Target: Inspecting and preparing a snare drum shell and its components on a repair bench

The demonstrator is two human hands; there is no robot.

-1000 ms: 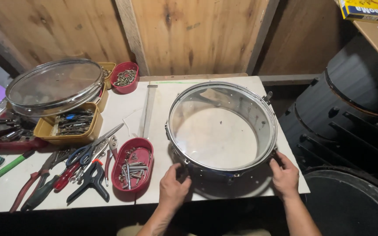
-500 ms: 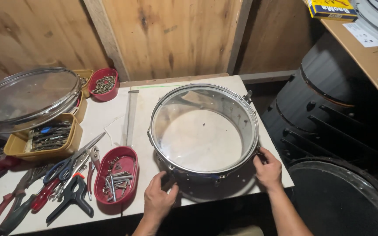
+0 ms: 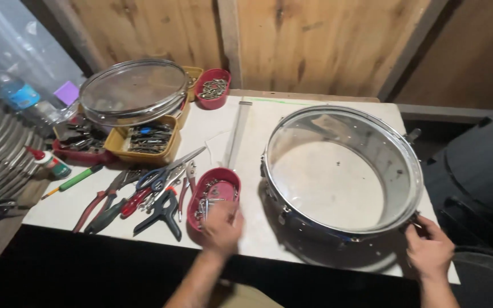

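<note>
The right hand grips the drum rim to keep it steady. The left hand, blurry, dips into the red bowl of screws; its grip can't be told.

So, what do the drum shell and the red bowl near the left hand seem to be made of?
Drum shell: likely chromed metal; its wall mirrors the table. Red bowl: probably plastic; smooth, evenly coloured, dull sheen. Left hand is blurred above it.
</note>
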